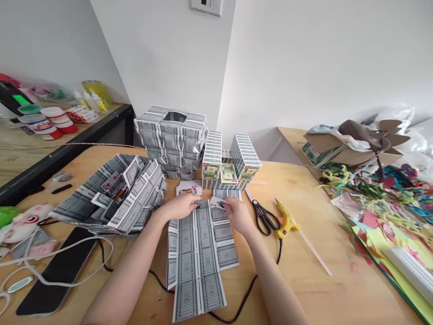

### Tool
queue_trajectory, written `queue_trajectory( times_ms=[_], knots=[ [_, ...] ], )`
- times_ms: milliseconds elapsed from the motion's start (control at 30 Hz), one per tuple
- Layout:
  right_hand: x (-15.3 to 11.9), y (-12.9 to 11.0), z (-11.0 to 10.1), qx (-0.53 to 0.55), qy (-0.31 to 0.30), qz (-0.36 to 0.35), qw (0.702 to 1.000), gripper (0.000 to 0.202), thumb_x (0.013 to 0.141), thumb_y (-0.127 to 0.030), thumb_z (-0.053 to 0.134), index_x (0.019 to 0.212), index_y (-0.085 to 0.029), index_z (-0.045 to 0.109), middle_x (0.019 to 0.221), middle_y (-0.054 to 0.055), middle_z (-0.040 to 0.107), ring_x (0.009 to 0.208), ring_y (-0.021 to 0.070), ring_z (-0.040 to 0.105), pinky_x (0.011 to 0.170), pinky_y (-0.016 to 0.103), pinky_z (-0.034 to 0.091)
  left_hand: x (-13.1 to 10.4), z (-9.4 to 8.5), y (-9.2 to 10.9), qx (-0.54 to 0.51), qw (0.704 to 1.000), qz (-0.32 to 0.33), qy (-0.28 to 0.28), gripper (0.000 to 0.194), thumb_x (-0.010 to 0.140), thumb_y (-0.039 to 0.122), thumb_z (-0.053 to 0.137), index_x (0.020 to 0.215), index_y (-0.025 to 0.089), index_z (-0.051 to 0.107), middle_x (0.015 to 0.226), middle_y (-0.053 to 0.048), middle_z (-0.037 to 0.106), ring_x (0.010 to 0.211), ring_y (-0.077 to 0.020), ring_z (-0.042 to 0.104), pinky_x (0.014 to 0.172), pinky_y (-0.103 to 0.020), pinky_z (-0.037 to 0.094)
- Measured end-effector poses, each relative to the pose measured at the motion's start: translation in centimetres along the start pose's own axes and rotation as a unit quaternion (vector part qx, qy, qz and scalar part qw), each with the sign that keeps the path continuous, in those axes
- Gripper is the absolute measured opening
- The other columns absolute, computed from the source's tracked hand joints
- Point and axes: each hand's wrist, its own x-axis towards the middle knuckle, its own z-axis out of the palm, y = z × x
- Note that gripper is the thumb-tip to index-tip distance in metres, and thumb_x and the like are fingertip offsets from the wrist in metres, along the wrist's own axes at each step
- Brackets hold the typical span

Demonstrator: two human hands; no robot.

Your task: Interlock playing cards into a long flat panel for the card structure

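A panel of joined playing cards (198,253), grey patterned backs up, lies in front of me on the table. My left hand (181,206) is closed at the panel's far left edge, with thumb and fingers against the cards. In my right hand (238,214) a single playing card (217,203) is pinched, face up, over the panel's far right part. Just beyond the left hand sits a small pile of face-up playing cards (189,188). To the right lie black-handled scissors (265,217) and a yellow glue gun (287,221).
A basket made of cards (135,212) stands left, beside a tall card-built structure (171,140). Stacked card boxes (246,155) stand behind the panel. A black phone (57,275), white cable (81,239) and glue stick (316,253) lie around. Craft scraps (389,198) cover the right side.
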Motion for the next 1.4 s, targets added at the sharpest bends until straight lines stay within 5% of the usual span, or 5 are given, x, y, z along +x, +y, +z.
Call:
queue_trajectory(
  times_ms=[333,900,1400],
  knots=[
    [0.0,0.2,0.6,-0.115,-0.034,-0.013,0.993,0.035,0.079,-0.003,0.039,0.099,-0.021,0.062,0.092,0.006,0.064,0.088,0.0169,0.056,0.072,0.023,0.039,0.1,0.2,0.3,-0.002,1.000,0.006,0.009,0.033,0.083,0.024,0.043,0.112,0.026,0.057,0.114,-0.002,0.061,0.106,-0.0201,0.053,0.086,-0.028,0.040],
    [-0.1,-1.0,-0.5,-0.195,-0.060,-0.039,0.978,0.036,0.078,-0.003,0.040,0.098,-0.023,0.061,0.089,0.005,0.063,0.090,0.0184,0.051,0.066,0.025,0.036,0.0,0.1,1.4,0.069,0.997,0.009,0.012,0.025,0.081,0.024,0.047,0.102,0.027,0.062,0.100,-0.002,0.065,0.094,-0.0206,0.058,0.073,-0.027,0.042],
    [0.0,-0.7,-0.2,-0.142,-0.047,-0.047,0.988,0.037,0.078,-0.001,0.037,0.094,-0.021,0.064,0.084,0.005,0.063,0.087,0.0185,0.050,0.069,0.025,0.038,0.0,0.3,2.6,0.127,0.992,0.015,0.015,0.017,0.081,0.025,0.047,0.086,0.025,0.064,0.088,-0.002,0.066,0.086,-0.0202,0.060,0.068,-0.027,0.042]
  ],
)
